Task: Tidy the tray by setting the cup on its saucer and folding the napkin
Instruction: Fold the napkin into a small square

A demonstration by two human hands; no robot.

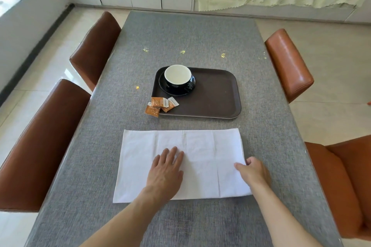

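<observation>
A black cup (177, 76) with a white inside stands upright on its black saucer (169, 90) in the far left corner of the dark brown tray (216, 96). In front of the tray a white napkin (202, 146) lies flat on the table as a wide rectangle. My left hand (166, 168) rests flat on its middle, fingers spread. My right hand (253, 170) is at the napkin's right edge, thumb and fingers pinching that edge.
Three orange sugar packets (160, 104) lie over the tray's near left corner, partly on the grey table (180, 36). Brown chairs (40, 142) stand on both sides. Small yellow specks dot the table beyond the tray.
</observation>
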